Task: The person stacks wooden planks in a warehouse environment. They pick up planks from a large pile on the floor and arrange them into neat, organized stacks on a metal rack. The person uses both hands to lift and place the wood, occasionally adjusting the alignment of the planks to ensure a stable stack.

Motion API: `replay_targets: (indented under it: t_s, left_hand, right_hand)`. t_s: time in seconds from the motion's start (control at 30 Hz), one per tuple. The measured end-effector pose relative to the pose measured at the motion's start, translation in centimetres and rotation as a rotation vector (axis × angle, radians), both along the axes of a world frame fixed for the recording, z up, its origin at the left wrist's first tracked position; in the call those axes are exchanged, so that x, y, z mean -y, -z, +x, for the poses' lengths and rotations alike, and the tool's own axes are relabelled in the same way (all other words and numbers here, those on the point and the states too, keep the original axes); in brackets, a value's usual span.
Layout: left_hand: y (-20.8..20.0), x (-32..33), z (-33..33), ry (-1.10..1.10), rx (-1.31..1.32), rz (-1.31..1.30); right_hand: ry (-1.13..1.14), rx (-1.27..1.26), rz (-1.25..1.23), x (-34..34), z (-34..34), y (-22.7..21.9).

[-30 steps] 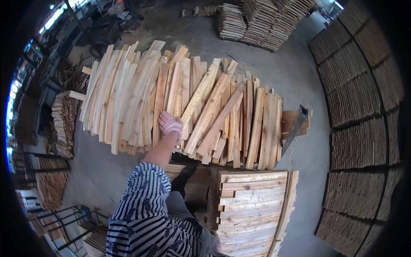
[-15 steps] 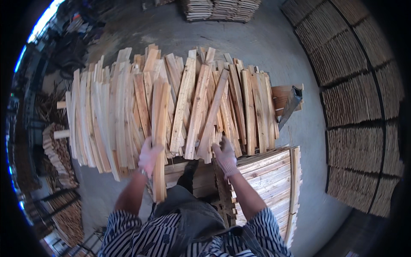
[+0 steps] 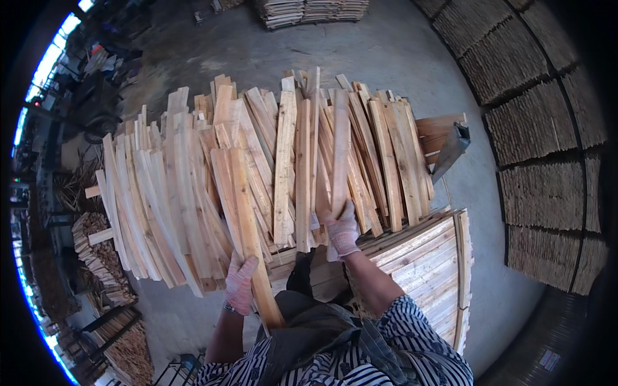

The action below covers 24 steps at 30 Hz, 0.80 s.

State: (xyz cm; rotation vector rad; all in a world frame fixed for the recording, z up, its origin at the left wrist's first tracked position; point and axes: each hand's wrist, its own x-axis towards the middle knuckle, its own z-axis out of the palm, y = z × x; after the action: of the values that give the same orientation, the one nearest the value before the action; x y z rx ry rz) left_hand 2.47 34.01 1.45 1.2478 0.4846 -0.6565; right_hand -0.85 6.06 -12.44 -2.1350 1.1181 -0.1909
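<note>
A broad heap of pale wooden slats (image 3: 187,186) lies side by side in front of me, their ends uneven. My left hand (image 3: 241,283), in a whitish-pink work glove, is closed round the side of a long wooden slat (image 3: 248,238). That slat juts out of the heap, its near end against my dark apron (image 3: 309,325). My right hand (image 3: 342,231), gloved alike, is closed on the near part of another wooden slat (image 3: 340,148). This one lies on top of the heap, pointing almost straight away from me. Its fingers partly hide the slat's near end.
Right of my body stands a neat stack of slats (image 3: 418,264) with an upright strip at its side. A metal bracket (image 3: 454,151) rises at the heap's right end. Tall strapped stacks (image 3: 537,122) line the right, and another stack (image 3: 312,11) stands far off.
My left hand has drawn its slat nearer my body. My right hand has closed on the other slat, which has swung from a slant to nearly straight. The whole view has shifted slightly.
</note>
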Motion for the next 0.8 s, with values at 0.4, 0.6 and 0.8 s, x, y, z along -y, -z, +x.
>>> replay_targets:
  t_s: [0.4,0.6,0.8]
  left_hand:
    - [-1.2,1.2,1.5,0.197,0.216,0.264]
    - [-0.1,4.3,2.5,0.335,0.403,0.233]
    - [-3.0,10.9,-0.2,0.287,0.040,-0.494]
  right_hand:
    - [-0.127,-0.411,0.013,-5.1,7.9,-3.5]
    - [-0.192,-0.196,0.381,2.9,1.0,-6.7]
    - [-0.436,0.117,0.488,5.5,-14.5,-16.6]
